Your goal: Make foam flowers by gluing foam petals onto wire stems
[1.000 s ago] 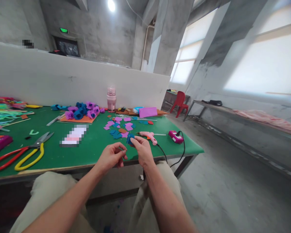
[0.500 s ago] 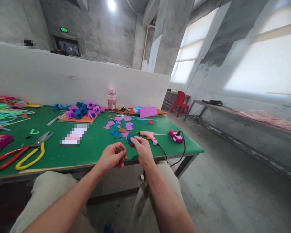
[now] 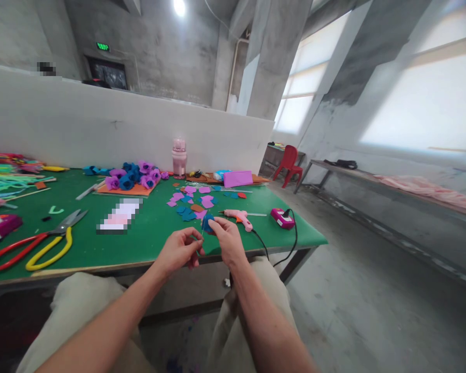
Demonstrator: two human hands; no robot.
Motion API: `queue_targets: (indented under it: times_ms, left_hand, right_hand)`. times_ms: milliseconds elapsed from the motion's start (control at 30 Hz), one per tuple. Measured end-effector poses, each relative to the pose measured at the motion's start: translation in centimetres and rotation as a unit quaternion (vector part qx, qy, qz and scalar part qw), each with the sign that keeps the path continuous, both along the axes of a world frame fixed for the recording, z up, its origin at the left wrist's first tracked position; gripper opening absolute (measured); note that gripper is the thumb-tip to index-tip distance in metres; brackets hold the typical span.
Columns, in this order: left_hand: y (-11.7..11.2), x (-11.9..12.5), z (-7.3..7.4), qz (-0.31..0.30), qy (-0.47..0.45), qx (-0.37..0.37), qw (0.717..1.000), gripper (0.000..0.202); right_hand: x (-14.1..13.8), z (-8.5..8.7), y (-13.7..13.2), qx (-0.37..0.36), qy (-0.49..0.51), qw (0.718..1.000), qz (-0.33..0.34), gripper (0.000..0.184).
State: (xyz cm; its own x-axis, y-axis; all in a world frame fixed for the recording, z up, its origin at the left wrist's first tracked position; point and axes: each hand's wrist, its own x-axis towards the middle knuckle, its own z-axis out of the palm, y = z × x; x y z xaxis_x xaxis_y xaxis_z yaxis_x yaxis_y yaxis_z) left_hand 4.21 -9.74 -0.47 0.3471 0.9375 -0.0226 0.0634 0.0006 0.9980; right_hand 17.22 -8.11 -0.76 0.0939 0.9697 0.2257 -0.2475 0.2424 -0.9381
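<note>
Over the near edge of the green table point(image 3: 112, 251), my right hand point(image 3: 228, 239) pinches a small dark blue paper piece point(image 3: 207, 224). My left hand point(image 3: 181, 248) is closed on a thin pale stem point(image 3: 202, 234), which runs up to the blue piece. Whether the two are joined I cannot tell. Just beyond my fingers lie loose purple petals point(image 3: 207, 201) and blue petals point(image 3: 186, 213). A pink glue gun point(image 3: 238, 217) rests to the right of the blue piece. Finished purple and blue paper flowers point(image 3: 126, 177) are heaped farther back on an orange sheet point(image 3: 140, 191).
Large scissors point(image 3: 52, 241) with red and yellow handles lie at the left, near coloured strips point(image 3: 15, 178). A pink bottle point(image 3: 179, 158) stands before the white partition point(image 3: 140, 124). At the right, a cord runs from a magenta power socket point(image 3: 282, 218).
Almost nothing has moved. Both hands keep their hold in the same place, and the blue piece seems turned very slightly.
</note>
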Motion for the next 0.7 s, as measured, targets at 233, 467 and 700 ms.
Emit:
queue_targets:
  times_ms: [233, 467, 700]
  left_hand:
    - [0.00, 0.00, -0.01, 0.006, 0.004, -0.007, 1.000, 0.018]
    - [-0.19, 0.10, -0.13, 0.004, -0.002, -0.005, 1.000, 0.018]
    - [-0.18, 0.18, -0.23, 0.023, -0.012, -0.019, 0.999, 0.016]
  right_hand:
    - [-0.12, 0.30, -0.22, -0.022, 0.003, 1.000, 0.008, 0.015]
    - [-0.20, 0.40, -0.31, -0.028, -0.004, 1.000, 0.005, 0.014]
    - [-0.15, 0.01, -0.18, -0.034, 0.000, 0.998, 0.061, 0.015]
